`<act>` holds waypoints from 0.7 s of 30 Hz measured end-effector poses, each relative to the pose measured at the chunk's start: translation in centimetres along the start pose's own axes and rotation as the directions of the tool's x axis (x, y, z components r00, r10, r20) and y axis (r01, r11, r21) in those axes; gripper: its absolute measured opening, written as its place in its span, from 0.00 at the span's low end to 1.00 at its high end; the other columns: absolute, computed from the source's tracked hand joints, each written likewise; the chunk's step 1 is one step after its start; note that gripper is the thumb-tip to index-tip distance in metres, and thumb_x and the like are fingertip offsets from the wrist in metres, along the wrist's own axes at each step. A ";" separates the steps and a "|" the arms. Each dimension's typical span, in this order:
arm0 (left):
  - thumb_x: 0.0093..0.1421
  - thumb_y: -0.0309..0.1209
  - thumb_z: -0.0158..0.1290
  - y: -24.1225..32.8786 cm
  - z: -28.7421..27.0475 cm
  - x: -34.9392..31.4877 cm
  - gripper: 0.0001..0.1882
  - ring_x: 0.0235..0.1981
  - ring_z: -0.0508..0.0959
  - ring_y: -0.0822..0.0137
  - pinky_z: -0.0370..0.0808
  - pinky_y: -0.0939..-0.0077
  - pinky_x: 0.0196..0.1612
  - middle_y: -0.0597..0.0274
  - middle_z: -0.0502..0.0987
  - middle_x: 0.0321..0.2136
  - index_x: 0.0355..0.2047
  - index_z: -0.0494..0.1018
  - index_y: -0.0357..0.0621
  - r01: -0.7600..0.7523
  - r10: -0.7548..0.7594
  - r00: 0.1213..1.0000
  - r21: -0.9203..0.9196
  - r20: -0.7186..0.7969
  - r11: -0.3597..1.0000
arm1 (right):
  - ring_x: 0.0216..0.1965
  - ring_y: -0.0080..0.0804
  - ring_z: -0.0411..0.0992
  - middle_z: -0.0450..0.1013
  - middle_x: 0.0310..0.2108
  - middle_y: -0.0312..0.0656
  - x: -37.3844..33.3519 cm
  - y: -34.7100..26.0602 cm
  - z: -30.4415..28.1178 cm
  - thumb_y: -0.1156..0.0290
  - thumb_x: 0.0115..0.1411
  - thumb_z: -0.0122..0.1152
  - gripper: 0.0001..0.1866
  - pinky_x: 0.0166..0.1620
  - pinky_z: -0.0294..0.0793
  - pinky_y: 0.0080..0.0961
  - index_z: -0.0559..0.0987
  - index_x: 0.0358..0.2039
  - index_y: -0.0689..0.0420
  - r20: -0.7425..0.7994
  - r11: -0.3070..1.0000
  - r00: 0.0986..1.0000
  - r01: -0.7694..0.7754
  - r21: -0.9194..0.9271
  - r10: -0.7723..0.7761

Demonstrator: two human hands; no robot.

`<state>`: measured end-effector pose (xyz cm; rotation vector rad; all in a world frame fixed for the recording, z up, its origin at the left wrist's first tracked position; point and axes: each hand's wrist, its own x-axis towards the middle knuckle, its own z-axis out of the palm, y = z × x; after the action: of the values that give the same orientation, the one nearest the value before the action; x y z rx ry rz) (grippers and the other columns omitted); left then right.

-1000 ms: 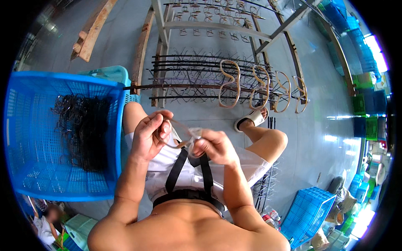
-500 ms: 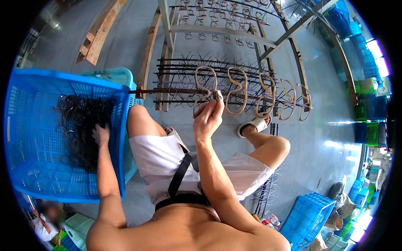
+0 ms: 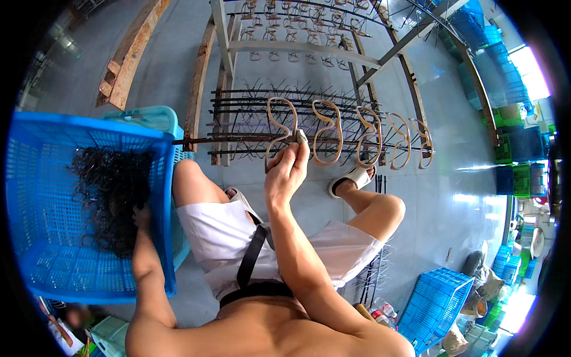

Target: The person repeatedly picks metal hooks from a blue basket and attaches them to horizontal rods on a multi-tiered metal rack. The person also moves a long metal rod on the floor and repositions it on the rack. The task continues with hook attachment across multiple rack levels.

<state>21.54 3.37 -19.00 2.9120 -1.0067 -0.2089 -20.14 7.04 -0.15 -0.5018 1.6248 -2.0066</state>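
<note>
My left hand (image 3: 141, 215) reaches into a large blue basket (image 3: 95, 126) and rests against a tangled heap of thin dark wire-like hooks (image 3: 110, 190); its fingers are shaded and partly hidden there. In front of me, my right hand (image 3: 286, 172) is closed, its thumb and fingertips pinching a long dark rod (image 3: 238, 140). Something greyish covers a fingertip. Several tan figure-eight frames (image 3: 339, 140) hang in a row along this rod. The leftmost frame (image 3: 269, 113) is right beside my right fingertips, its lower part partly behind the hand.
Beyond the rod, more dark rods with spiky hooks (image 3: 262, 98) lie across wooden beams (image 3: 202, 83). A metal rack (image 3: 309, 49) carries further frames at the back. A blue crate (image 3: 437, 306) stands lower right near plastic bottles (image 3: 385, 309). A person (image 3: 65, 336) is at lower left.
The whole view has shifted slightly to the left. My left hand has moved a little nearer to me within the heap. The right hand keeps its pinch on the rod.
</note>
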 end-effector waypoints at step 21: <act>0.53 0.41 0.52 -1.3 1.8 6.7 0.21 0.45 0.73 0.49 0.69 0.61 0.46 0.44 0.75 0.40 0.42 0.71 0.39 -0.340 0.417 0.891 -0.342 0.180 0.876 | 0.16 0.13 0.56 0.58 0.16 0.28 -0.9 0.4 1.2 0.69 0.66 0.40 0.14 0.18 0.58 0.12 0.67 0.50 0.58 0.013 0.981 0.997 -0.080 0.176 0.079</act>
<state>27.31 0.24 -21.67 2.3910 -1.4193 -0.6561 -18.72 6.56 -0.24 -0.3701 1.4236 -2.0630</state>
